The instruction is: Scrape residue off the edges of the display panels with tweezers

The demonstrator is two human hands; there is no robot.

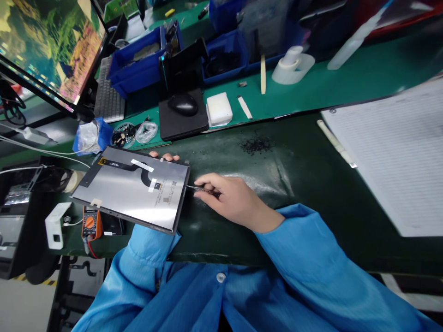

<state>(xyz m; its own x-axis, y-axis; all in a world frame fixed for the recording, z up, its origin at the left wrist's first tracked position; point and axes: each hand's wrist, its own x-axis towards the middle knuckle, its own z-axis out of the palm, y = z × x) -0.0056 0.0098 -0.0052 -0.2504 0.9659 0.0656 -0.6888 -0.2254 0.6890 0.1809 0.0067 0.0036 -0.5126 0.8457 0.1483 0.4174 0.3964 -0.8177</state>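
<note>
A tablet-sized display panel point(138, 186), silver-backed with a black flex cable point(147, 177) and white tape strips, is held tilted above the bench. My left hand point(165, 157) supports it from beneath; only fingertips show past its far edge, and the palm is hidden. My right hand point(231, 198) pinches a slim tool point(211, 191) with a dark handle and a thin metal tip. That tip meets the panel's right edge; whether it is tweezers or a pick I cannot tell.
Small black scraps point(256, 144) lie on the dark green mat beyond my right hand. An orange multimeter point(90, 223) sits left of the panel. A mouse point(183, 105), a white pad point(219, 109) and blue bins point(138, 60) stand behind. Lined paper point(391, 161) covers the right side.
</note>
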